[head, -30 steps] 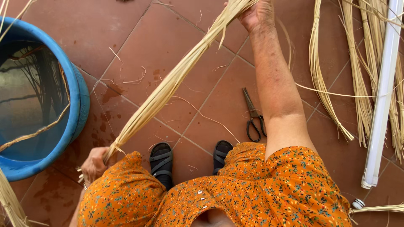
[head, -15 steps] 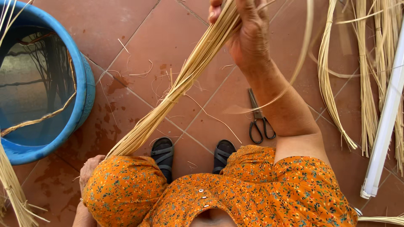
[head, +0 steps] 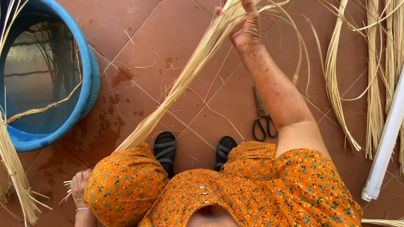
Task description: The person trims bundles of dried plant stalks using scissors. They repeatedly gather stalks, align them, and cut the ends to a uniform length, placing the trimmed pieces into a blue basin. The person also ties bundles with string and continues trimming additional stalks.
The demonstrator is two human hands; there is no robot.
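A long bundle of pale straw fibres (head: 185, 80) runs diagonally from the lower left to the top centre. My right hand (head: 246, 29) grips its upper part, arm stretched out in front. My left hand (head: 79, 187) sits low beside my left knee, closed on the bundle's cut lower ends, which poke out beside the fingers. My orange flowered dress (head: 235, 189) fills the bottom of the view and hides the stretch of bundle between knee and left hand. Thin loose strands trail off the bundle near my right hand.
A blue tub (head: 90, 80) holding water and a few strands stands at the left. Black scissors (head: 263, 120) lie on the red floor tiles right of my sandalled feet (head: 165, 149). More straw bundles (head: 372, 84) and a white tube (head: 385, 143) lie at the right.
My right hand has drawn closer along the bundle and now sits lower in view. The left hand has slipped back beside the knee, partly hidden by the dress.
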